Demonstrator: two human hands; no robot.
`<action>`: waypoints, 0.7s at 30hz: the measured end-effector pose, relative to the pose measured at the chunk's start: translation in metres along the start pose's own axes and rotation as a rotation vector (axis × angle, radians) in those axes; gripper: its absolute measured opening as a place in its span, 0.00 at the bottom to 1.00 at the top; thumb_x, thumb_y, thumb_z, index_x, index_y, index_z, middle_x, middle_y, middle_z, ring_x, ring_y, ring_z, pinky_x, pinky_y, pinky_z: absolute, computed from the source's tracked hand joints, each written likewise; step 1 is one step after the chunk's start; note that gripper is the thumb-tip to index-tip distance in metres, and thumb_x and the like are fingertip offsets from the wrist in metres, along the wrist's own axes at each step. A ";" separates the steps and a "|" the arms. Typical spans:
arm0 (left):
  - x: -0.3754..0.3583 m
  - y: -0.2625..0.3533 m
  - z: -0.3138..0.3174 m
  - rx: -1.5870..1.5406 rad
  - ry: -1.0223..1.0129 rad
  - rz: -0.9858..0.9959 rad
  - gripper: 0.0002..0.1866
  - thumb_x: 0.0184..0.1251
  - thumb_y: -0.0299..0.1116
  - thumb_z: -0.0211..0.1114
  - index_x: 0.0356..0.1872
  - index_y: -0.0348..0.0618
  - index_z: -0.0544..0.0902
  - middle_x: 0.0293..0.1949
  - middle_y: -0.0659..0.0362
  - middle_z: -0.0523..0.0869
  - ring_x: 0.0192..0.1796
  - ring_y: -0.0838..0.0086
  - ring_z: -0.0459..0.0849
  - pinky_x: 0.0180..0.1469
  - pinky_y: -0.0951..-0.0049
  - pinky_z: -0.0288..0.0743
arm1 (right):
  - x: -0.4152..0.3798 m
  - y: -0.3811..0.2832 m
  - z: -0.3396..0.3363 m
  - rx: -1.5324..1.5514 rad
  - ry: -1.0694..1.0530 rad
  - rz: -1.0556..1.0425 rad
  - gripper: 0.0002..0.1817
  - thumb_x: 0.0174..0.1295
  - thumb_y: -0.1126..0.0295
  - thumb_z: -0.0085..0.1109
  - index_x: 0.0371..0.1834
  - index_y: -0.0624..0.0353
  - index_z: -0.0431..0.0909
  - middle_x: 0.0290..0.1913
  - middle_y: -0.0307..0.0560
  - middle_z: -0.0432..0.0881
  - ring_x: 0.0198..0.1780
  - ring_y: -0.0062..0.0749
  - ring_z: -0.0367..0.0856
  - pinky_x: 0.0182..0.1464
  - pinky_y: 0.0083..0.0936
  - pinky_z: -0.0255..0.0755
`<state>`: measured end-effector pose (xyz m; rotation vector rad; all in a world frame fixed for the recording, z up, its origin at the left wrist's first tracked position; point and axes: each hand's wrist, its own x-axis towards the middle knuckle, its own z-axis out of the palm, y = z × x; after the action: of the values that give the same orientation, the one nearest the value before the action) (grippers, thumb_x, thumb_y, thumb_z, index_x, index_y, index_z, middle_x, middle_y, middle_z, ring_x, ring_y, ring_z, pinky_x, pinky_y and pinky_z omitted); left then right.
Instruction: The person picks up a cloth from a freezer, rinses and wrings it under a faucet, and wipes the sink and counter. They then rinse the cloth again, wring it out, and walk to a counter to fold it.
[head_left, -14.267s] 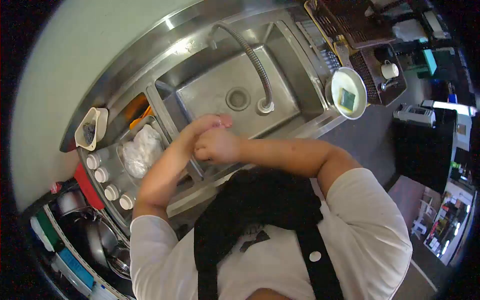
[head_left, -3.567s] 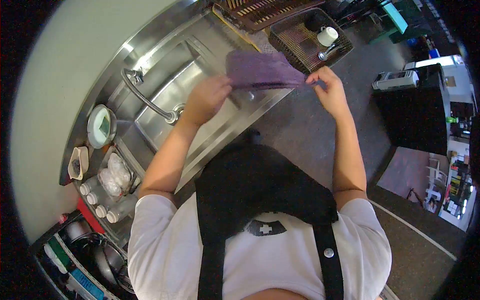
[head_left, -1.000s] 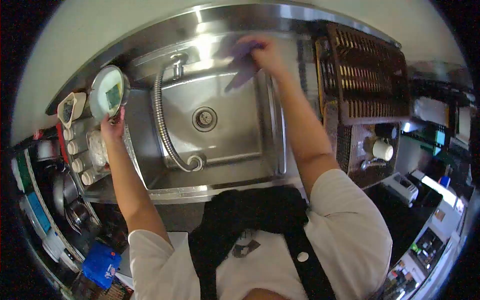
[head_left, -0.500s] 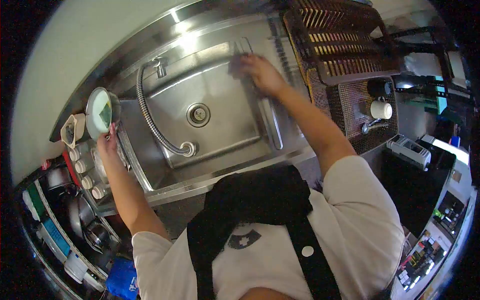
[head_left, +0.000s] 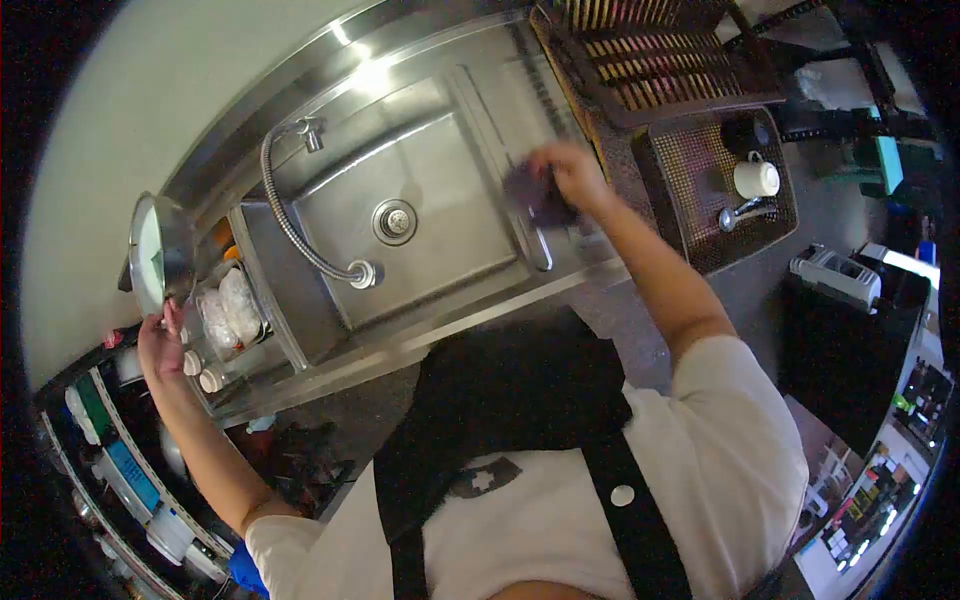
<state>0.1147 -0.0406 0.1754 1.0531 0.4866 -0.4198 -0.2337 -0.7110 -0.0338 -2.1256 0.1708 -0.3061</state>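
A purple cloth (head_left: 530,195) sits bunched just right of centre in the upper half of the frame, pressed on the right rim of the steel sink (head_left: 420,215). The right hand (head_left: 572,178) lies on top of it, fingers curled down over the cloth and gripping it. At the far left edge, the left hand (head_left: 160,345) reaches up with fingers closed on the lower rim of a round metal bowl (head_left: 155,255), held tilted on edge. The sink basin shows only its drain (head_left: 395,221) and the hose faucet (head_left: 300,215). At upper right a wire basket (head_left: 720,185) holds a white mug (head_left: 756,179).
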 end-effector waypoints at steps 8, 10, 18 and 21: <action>-0.046 0.008 0.096 0.295 -0.138 0.039 0.14 0.64 0.18 0.52 0.49 0.20 0.70 0.46 0.40 0.76 0.48 0.56 0.80 0.51 0.73 0.85 | 0.055 0.043 0.039 -0.247 0.175 -0.267 0.15 0.52 0.73 0.52 0.42 0.56 0.82 0.49 0.50 0.81 0.56 0.47 0.75 0.61 0.35 0.66; -0.043 -0.009 0.130 0.405 -0.164 0.105 0.15 0.64 0.19 0.52 0.50 0.20 0.70 0.46 0.39 0.77 0.48 0.55 0.80 0.51 0.72 0.84 | 0.029 0.015 0.038 0.010 0.056 -0.319 0.06 0.52 0.70 0.55 0.29 0.55 0.81 0.34 0.49 0.83 0.38 0.47 0.80 0.47 0.34 0.71; -0.055 -0.141 0.307 0.297 -0.226 0.013 0.23 0.62 0.18 0.47 0.58 0.16 0.57 0.55 0.34 0.69 0.54 0.40 0.76 0.53 0.60 0.84 | -0.138 0.005 0.030 -0.094 -0.151 -0.304 0.18 0.42 0.77 0.57 0.41 0.53 0.81 0.51 0.44 0.82 0.57 0.45 0.75 0.63 0.46 0.63; -0.048 -0.201 0.348 0.264 -0.245 0.005 0.25 0.63 0.16 0.44 0.61 0.17 0.54 0.55 0.31 0.69 0.53 0.40 0.77 0.54 0.62 0.83 | -0.164 0.001 0.025 -0.141 -0.206 -0.283 0.22 0.40 0.76 0.57 0.44 0.54 0.80 0.56 0.43 0.79 0.61 0.45 0.72 0.67 0.49 0.59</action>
<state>0.0279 -0.4351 0.2011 1.2368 0.2130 -0.6121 -0.3835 -0.6523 -0.0719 -2.3069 -0.2363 -0.2432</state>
